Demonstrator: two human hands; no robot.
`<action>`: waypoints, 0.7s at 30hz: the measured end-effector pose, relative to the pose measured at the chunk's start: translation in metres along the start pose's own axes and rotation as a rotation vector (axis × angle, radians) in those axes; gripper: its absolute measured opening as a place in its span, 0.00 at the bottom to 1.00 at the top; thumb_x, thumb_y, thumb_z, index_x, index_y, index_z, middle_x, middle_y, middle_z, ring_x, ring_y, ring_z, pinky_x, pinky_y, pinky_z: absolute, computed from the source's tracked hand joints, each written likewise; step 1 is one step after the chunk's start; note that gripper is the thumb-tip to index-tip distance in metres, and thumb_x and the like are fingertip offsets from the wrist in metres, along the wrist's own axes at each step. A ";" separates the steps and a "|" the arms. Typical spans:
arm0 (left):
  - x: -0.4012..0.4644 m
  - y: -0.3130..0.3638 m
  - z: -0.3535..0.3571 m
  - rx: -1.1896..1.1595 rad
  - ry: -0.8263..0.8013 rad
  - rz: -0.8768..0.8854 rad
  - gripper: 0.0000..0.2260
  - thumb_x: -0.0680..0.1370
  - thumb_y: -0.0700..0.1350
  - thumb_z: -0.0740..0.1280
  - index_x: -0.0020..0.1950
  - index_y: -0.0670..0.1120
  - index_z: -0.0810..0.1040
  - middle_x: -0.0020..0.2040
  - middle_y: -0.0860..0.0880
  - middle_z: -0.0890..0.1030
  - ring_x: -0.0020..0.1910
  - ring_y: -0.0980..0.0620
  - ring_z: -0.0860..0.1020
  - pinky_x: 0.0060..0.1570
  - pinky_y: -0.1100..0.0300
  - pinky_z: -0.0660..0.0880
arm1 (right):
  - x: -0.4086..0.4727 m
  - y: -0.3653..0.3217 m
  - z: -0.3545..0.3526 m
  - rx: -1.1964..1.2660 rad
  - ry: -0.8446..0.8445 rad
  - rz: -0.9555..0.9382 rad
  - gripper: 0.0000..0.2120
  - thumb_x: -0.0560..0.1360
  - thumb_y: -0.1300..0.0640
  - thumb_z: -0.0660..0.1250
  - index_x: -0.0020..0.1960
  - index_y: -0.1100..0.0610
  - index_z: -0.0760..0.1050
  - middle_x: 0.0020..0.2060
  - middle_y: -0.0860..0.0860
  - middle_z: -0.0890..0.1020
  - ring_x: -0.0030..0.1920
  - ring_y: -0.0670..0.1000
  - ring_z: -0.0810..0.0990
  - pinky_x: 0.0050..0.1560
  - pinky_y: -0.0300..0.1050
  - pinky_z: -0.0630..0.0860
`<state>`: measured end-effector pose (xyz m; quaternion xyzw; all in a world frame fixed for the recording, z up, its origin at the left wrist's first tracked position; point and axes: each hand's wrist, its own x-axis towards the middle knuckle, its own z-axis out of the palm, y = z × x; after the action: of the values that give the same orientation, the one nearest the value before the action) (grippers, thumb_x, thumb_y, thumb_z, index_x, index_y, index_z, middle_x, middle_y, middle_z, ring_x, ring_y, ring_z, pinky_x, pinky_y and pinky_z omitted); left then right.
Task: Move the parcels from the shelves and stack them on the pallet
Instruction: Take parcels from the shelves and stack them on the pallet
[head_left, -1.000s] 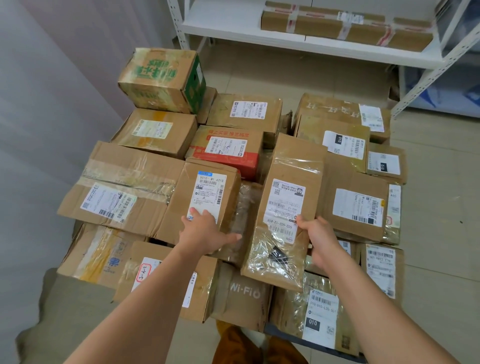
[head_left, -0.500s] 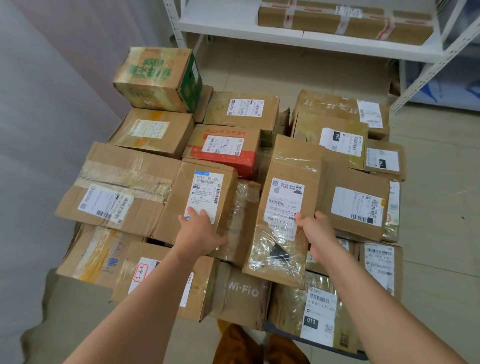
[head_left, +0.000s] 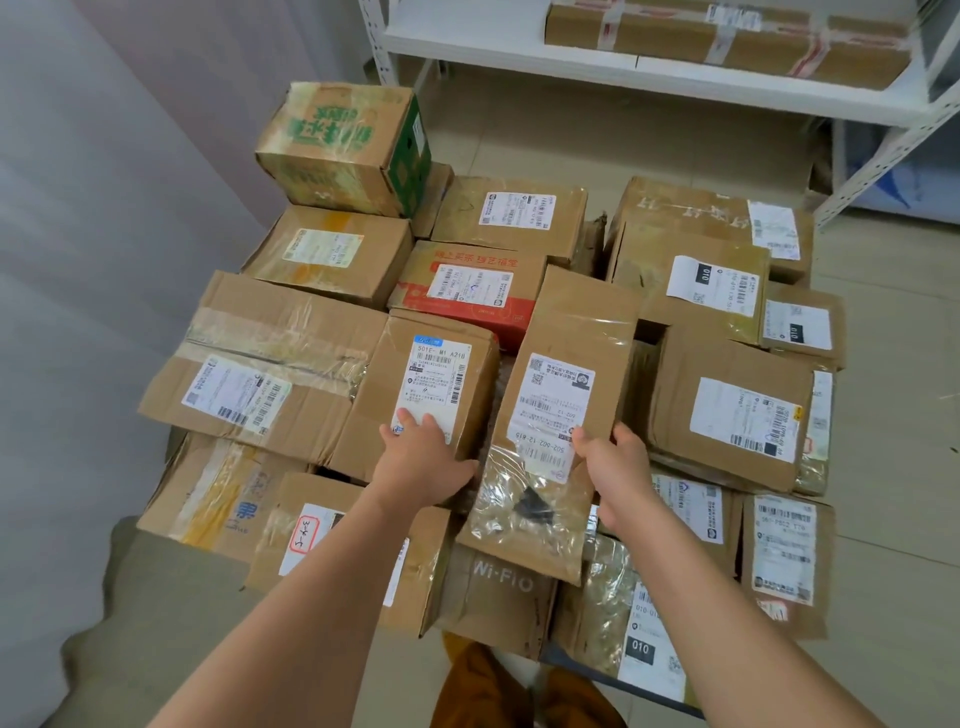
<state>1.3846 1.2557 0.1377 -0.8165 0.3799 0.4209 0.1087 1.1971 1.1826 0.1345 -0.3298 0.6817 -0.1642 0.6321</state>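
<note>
Several taped cardboard parcels lie packed together on the pallet, whose dark edge (head_left: 576, 667) shows at the bottom. A long flat parcel (head_left: 566, 332) with a white label lies tilted across the middle of the stack. My right hand (head_left: 618, 470) grips its right edge, thumb on the label and fingers curled under the side. To its left sits a small box (head_left: 441, 374) marked 501E. My left hand (head_left: 423, 457) rests flat on that box's near end, fingertips on its label.
A green-printed carton (head_left: 343, 145) stands highest at the back left. A white metal shelf (head_left: 519, 57) behind the stack bears a long taped parcel (head_left: 727, 36). A grey wall runs along the left. Tiled floor (head_left: 893, 519) lies to the right.
My left hand has slid forward onto the small box and drawn its thumb in. The right hand keeps its hold on the long parcel, which has barely shifted.
</note>
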 end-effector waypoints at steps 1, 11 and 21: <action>-0.001 0.001 -0.001 0.000 -0.003 -0.001 0.42 0.79 0.61 0.61 0.80 0.40 0.44 0.80 0.38 0.40 0.77 0.31 0.40 0.73 0.42 0.58 | 0.000 0.002 -0.001 -0.002 0.002 0.011 0.18 0.81 0.60 0.63 0.70 0.54 0.70 0.61 0.51 0.80 0.58 0.53 0.77 0.65 0.55 0.73; -0.004 0.000 -0.004 -0.001 -0.011 0.009 0.43 0.79 0.65 0.59 0.80 0.40 0.45 0.80 0.38 0.41 0.77 0.31 0.41 0.74 0.40 0.57 | -0.013 0.009 -0.011 -0.020 -0.020 0.086 0.21 0.80 0.61 0.65 0.71 0.53 0.67 0.60 0.51 0.80 0.61 0.56 0.77 0.63 0.61 0.73; -0.002 -0.004 -0.007 -0.086 -0.012 0.010 0.34 0.83 0.62 0.50 0.80 0.40 0.50 0.80 0.37 0.43 0.78 0.33 0.41 0.75 0.41 0.51 | -0.019 0.018 0.002 -0.030 -0.092 0.052 0.22 0.78 0.62 0.67 0.71 0.54 0.68 0.54 0.48 0.81 0.57 0.53 0.80 0.61 0.56 0.76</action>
<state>1.3913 1.2563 0.1425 -0.8160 0.3649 0.4423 0.0739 1.1940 1.2084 0.1372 -0.3286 0.6625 -0.1223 0.6620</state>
